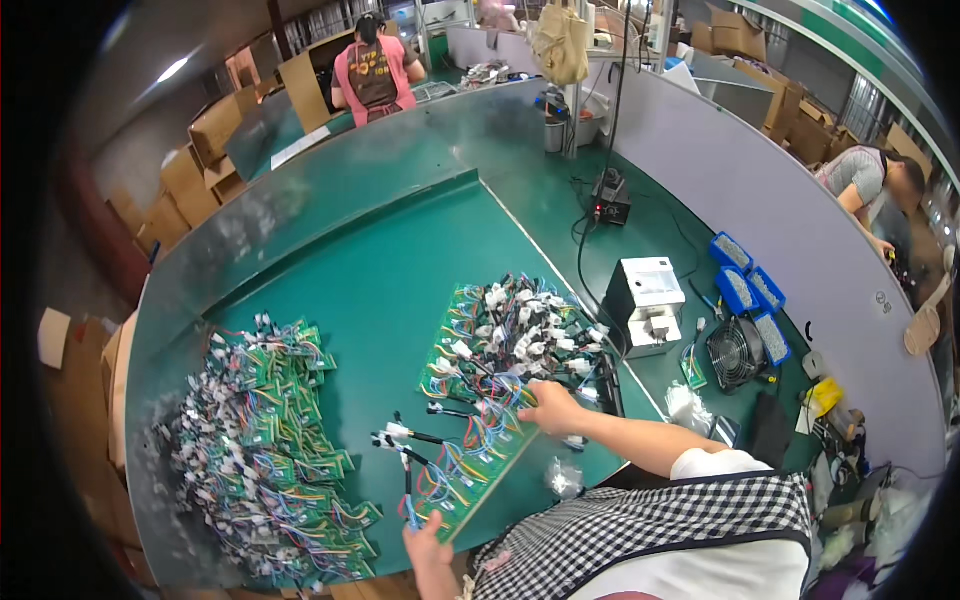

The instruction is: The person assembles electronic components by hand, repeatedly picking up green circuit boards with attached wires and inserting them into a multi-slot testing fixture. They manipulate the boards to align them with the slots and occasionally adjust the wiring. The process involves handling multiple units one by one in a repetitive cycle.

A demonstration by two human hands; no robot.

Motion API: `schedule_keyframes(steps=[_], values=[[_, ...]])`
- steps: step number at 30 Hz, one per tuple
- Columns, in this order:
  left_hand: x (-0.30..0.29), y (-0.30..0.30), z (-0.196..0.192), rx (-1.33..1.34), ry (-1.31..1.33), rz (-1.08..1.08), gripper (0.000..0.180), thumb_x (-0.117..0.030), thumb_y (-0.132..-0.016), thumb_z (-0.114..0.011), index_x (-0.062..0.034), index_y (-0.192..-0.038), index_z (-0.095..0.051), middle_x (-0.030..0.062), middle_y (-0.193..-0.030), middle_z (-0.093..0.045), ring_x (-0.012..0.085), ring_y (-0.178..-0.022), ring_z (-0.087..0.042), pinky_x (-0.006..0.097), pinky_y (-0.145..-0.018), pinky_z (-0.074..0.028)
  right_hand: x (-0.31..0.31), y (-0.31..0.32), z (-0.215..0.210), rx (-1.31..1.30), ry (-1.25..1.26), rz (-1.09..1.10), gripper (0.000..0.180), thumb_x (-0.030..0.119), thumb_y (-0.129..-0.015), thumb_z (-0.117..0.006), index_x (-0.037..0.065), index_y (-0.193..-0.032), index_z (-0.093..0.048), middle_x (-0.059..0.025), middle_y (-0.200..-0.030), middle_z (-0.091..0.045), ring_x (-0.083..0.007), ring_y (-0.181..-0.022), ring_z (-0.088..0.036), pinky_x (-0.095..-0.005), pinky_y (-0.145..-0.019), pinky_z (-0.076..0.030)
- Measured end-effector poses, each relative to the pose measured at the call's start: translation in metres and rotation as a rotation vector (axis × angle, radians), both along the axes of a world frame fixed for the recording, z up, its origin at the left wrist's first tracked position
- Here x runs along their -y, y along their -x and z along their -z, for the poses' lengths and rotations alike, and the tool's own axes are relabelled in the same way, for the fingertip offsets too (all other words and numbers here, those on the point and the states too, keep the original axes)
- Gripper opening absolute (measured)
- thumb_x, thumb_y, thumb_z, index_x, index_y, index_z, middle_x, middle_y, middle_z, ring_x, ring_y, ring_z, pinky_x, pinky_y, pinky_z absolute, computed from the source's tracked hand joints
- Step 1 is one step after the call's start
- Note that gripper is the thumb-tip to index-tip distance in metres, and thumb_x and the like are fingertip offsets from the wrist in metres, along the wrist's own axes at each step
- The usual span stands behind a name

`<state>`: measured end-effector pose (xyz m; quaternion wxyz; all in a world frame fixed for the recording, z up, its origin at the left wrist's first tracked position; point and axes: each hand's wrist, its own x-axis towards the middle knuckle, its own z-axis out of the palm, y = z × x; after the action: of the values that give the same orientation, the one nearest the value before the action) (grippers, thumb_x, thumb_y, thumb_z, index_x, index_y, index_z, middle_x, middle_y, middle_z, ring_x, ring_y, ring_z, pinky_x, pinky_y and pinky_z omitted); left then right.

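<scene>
A long green circuit board panel with colored wires and white and black plugs lies slanted before me. My left hand grips its near end, thumb on top by the wires. At its far end, my right hand has its fingers closed on the edge. Beyond that hand is a heap of similar wired boards, their white connectors bunched together. To the left lies a large pile of wired green boards, connectors pointing left. The undersides of my fingers are hidden by the panel.
Right of the heap stands a white and black machine. Beyond it are blue trays, a black fan and a black power unit. A clear plastic bag lies near my apron. Two people work beyond the partitions.
</scene>
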<state>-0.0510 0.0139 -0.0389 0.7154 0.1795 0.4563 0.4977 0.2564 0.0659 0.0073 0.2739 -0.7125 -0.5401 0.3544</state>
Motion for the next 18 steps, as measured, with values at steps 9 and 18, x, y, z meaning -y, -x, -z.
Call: schedule_keyframes(steps=[9,18], values=[[-0.004,-0.001,-0.025,-0.111,-0.041,-0.07,0.04,0.006,-0.077,-0.055,0.0009,-0.114,-0.045,0.0132,-0.098,-0.057,0.0258,-0.082,-0.058,0.04,-0.069,-0.05,-0.008,0.011,0.01,-0.28,-0.108,-0.324,0.029,0.015,-0.068,-0.067,0.001,-0.091,-0.054,-0.0129,-0.085,-0.058,-0.0216,-0.079,-0.055,-0.035,-0.071,-0.043],[0.005,0.01,-0.036,-0.211,0.029,-0.02,0.032,-0.011,-0.081,-0.062,-0.0045,-0.108,-0.047,0.0025,-0.075,-0.05,0.0124,-0.064,-0.048,0.028,-0.053,-0.041,-0.002,0.041,0.023,-0.293,-0.079,-0.049,0.042,0.015,-0.069,-0.068,0.005,-0.103,-0.044,-0.0149,-0.1,-0.053,-0.0271,-0.094,-0.052,-0.0361,-0.081,-0.041]])
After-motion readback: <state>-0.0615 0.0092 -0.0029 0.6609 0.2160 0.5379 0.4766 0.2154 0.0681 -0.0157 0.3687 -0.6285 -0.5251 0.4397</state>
